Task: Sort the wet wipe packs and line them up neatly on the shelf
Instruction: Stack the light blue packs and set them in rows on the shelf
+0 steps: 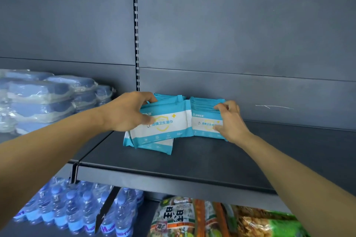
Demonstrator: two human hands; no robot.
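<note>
Several blue-and-white wet wipe packs stand on edge near the back of the dark shelf [192,161]. My left hand [127,113] grips the left bunch of packs [165,123], thumb on the front pack and fingers over the top. That bunch leans forward, and one pack [159,146] sticks out lower at its front. My right hand [230,121] holds the right row of packs [204,121], fingers on the top edges and thumb on the front face. The two groups touch side by side.
Clear-wrapped blue packages [44,100] are stacked on the neighbouring shelf at left. A slotted upright [136,44] runs down the grey back panel. Below are bottled water [77,208] and snack bags [212,217]. The shelf is bare to the right of the packs.
</note>
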